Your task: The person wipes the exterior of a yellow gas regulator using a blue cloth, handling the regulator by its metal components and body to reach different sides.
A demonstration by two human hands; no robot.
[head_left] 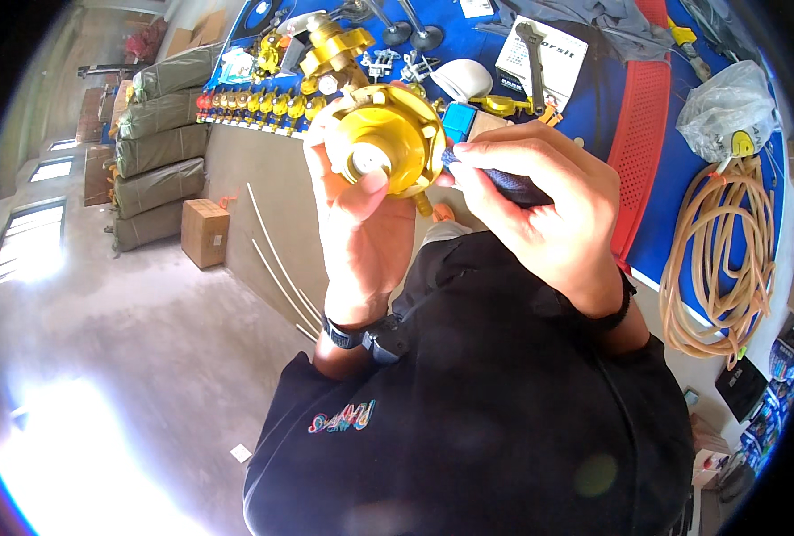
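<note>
My left hand point(361, 246) is closed round a yellow gas regulator point(408, 132), a round metal body with a brass-coloured fitting at its lower edge. My left thumb presses near the pale centre of its face. Just to the right, my right hand point(567, 192) pinches a dark blue cloth point(511, 185) between thumb and fingers. The pinched tip of the cloth is at the regulator's right rim; whether it touches the metal I cannot tell. Most of the cloth is hidden inside my right palm.
Beyond my hands, a blue table point(468, 29) carries a larger yellow valve point(339, 52), a row of small yellow valves point(267, 104) and a wrench point(533, 64) on a white box point(565, 55). Rightward are a red perforated strip point(640, 134), a plastic bag point(727, 107) and a coiled hose point(696, 259).
</note>
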